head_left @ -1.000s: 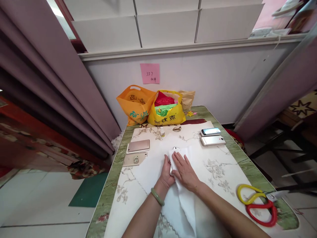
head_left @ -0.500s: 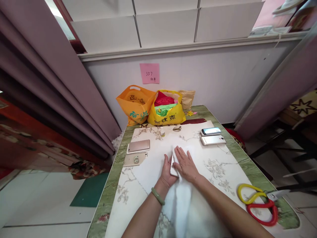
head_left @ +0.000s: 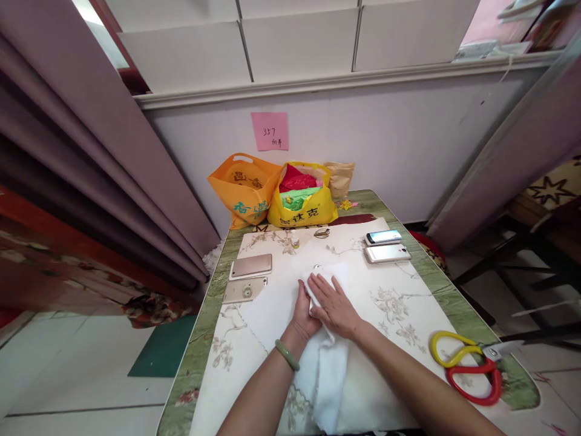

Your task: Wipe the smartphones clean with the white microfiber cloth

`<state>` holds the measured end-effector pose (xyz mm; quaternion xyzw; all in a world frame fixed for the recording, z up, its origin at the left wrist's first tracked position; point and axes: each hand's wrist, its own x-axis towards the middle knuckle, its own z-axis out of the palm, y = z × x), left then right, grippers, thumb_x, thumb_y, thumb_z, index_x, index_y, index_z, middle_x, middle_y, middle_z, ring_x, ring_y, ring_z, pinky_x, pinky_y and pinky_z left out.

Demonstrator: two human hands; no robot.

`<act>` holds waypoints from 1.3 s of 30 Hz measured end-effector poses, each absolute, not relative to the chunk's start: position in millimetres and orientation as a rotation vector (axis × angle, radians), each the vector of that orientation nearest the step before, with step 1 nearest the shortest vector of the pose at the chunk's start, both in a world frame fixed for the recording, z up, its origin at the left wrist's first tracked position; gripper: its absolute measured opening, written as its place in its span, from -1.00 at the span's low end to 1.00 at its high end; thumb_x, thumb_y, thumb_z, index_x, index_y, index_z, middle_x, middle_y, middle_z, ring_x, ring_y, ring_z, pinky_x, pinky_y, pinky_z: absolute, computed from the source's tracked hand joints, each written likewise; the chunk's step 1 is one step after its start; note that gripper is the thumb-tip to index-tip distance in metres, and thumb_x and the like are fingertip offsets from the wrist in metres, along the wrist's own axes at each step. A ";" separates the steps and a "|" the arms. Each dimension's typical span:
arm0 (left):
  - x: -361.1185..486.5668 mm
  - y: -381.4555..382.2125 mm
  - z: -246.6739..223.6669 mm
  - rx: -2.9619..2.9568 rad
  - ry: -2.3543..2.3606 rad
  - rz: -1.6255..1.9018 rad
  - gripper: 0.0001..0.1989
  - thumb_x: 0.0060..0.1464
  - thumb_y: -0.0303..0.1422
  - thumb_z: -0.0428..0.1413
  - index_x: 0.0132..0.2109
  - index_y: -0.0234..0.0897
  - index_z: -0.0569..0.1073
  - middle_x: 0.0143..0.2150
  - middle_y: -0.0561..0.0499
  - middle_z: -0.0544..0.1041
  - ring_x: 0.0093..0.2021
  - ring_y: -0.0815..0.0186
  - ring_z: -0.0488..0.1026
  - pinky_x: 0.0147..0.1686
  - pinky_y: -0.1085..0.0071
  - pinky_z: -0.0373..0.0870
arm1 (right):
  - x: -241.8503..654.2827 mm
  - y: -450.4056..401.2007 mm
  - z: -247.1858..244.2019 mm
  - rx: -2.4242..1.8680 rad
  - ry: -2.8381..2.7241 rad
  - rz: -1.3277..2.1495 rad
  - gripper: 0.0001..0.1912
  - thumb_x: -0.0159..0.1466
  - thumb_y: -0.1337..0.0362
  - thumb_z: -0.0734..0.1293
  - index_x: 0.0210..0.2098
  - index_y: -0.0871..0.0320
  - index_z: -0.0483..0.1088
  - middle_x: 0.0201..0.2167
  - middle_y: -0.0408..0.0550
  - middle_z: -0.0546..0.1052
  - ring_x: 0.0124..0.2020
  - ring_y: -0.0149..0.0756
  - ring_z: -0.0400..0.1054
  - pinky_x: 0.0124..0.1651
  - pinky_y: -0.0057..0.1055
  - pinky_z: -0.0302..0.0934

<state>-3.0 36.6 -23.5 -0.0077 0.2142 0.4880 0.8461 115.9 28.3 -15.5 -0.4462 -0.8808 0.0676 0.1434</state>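
My left hand [head_left: 305, 315] is wrapped round a phone [head_left: 312, 307], and a green bangle circles that wrist. A white cloth [head_left: 332, 378] covers most of the phone, so only slim parts of its edge show. With its fingers stretched, my right hand [head_left: 333, 303] holds the cloth against the phone's upper face. The cloth's loose end trails down toward me. To the left lie a rose-gold phone [head_left: 252, 265] and a gold phone with a ring on its back [head_left: 245, 290]. To the right are a dark-edged phone [head_left: 384, 237] and a silver-white phone [head_left: 388, 253].
Red-and-yellow-handled scissors [head_left: 472, 366] lie at the table's right edge. An orange bag [head_left: 247, 194], a filled yellow bag [head_left: 303, 212] and a brown paper bag [head_left: 340, 178] stand at the back. A tiny bottle [head_left: 295, 242] and some glasses [head_left: 322, 233] lie before them.
My right hand has slid slightly left with the cloth, covering more of the phone. The cloth's upper part now spreads out beyond my right fingers. The view has shifted a little.
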 end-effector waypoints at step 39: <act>-1.8 37.0 -24.5 0.116 0.461 0.941 -0.62 0.19 -0.23 -0.01 0.05 -0.35 0.45 -0.04 -0.13 0.57 0.06 0.15 0.46 0.18 0.23 0.23 | 121.1 37.7 -9.7 -1.475 -2.448 0.202 -0.33 0.41 0.00 0.03 0.39 0.19 -0.17 0.38 0.05 -0.03 0.39 -0.13 -0.20 0.36 -0.02 -0.28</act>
